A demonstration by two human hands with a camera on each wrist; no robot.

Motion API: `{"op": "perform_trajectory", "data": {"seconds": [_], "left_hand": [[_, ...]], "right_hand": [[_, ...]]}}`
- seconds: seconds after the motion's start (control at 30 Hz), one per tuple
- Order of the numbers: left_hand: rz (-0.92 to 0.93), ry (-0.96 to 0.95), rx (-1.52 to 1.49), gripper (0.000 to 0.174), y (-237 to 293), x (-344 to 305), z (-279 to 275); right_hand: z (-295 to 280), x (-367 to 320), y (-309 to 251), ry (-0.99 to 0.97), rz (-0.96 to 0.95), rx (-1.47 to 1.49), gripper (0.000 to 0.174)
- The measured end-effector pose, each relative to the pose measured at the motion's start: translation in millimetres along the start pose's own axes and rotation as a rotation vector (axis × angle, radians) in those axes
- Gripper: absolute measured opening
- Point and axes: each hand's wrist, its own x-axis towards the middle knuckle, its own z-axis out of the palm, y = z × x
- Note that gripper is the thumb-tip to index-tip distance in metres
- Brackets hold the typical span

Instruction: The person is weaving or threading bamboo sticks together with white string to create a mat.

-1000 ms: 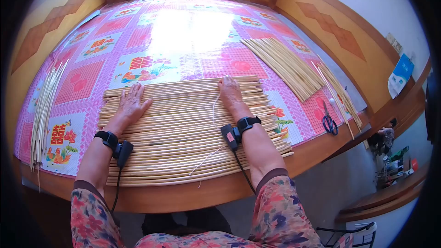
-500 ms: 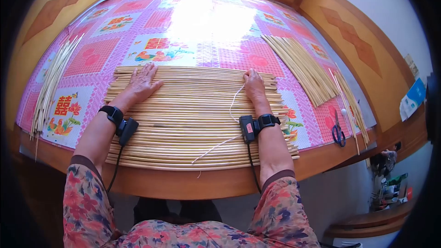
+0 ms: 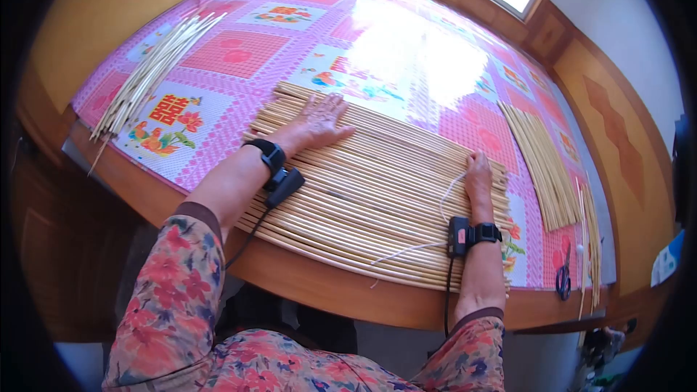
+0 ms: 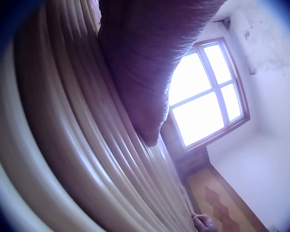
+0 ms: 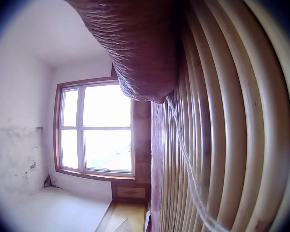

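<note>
A wide mat of pale, thin sticks laid side by side (image 3: pixel 385 174) lies at the table's front edge. My left hand (image 3: pixel 319 127) rests on its far left part, fingers spread and straight, palm down. At the mat's far right end, my right hand (image 3: pixel 478 174) has its fingers curled and pinches a white string (image 3: pixel 448 194). In the right wrist view the string (image 5: pixel 189 176) runs from under the fingertips across the sticks. A looser stretch of it trails over the mat's near half. The right fingertips are mostly hidden behind the hand.
Loose thin sticks (image 3: pixel 149 76) lie at the table's left. Right of the mat are a flat bundle of sticks (image 3: pixel 541 167), a few longer sticks (image 3: pixel 593 247) and dark-handled scissors (image 3: pixel 563 282). A patterned pink cloth (image 3: pixel 232 54) covers the wooden table (image 3: pixel 305 276). Cables hang from both wrist cameras.
The head view has turned left, so the mat and hands appear farther right and tilted. The left hand stays flat on the sticks, and the right stays curled at the mat's far right end.
</note>
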Motion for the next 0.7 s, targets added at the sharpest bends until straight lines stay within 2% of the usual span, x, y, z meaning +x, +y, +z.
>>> {"op": "perform_trajectory", "data": {"seconds": [0.2, 0.27, 0.57, 0.63, 0.67, 0.7], "left_hand": [[0.018, 0.009, -0.028, 0.071, -0.4, 2.5, 0.2], [-0.011, 0.013, -0.143, 0.069, -0.2, 5.3, -2.6], [-0.073, 0.024, -0.042, 0.067, -12.0, -2.7, -4.1], [-0.12, 0.047, -0.047, 0.067, -20.8, -7.9, -6.8], [-0.206, 0.086, -0.027, 0.066, -24.8, -8.2, -9.1], [-0.2, 0.079, -0.029, 0.066, -32.0, -10.6, -10.6]], "right_hand": [[-2.8, 1.7, 0.5, -0.046, 0.062, 0.059, 0.017], [-1.0, 2.1, 4.5, -0.047, 0.072, 0.043, 0.015], [-3.8, -0.2, 0.6, -0.054, 0.118, 0.066, 0.013], [-3.2, 0.7, 2.2, -0.06, 0.123, 0.057, 0.013], [-3.7, 0.7, 3.7, -0.035, 0.078, 0.063, 0.014], [-3.4, -0.2, 3.5, -0.011, 0.036, 0.07, 0.015]]}}
